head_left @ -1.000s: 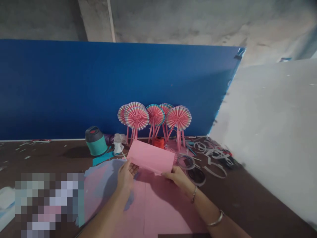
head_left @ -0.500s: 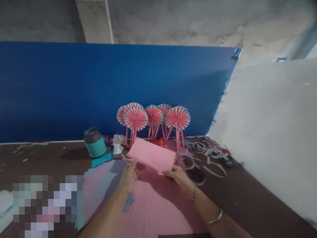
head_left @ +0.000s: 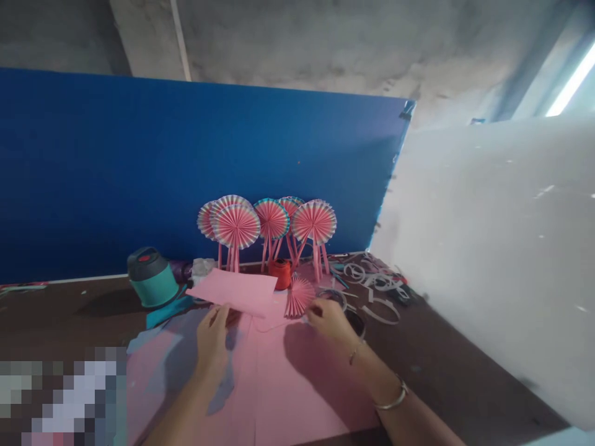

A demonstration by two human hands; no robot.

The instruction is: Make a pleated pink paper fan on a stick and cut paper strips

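Observation:
My left hand grips a folded sheet of pink paper by its near edge, thumb and fingers pinched on it, and the sheet is tilted above the work surface. My right hand is off the sheet, its fingers curled together beside a small pleated pink paper fan. Whether those fingertips grip the fan's edge or something thin cannot be made out. A red spool stands just behind the fan. Beneath both hands lie large pink paper sheets, with blue-grey pieces to the left.
Several round pleated fans on pink sticks lean by the blue board. A teal and dark grey container stands left. White hoops and strips clutter the right, near a pale wall. A pixelated patch hides the lower left.
My right hand has let go of the pink sheet and moved beside the pleated fan. My left hand has carried the sheet left, uncovering the fan and spool. The view has turned slightly right.

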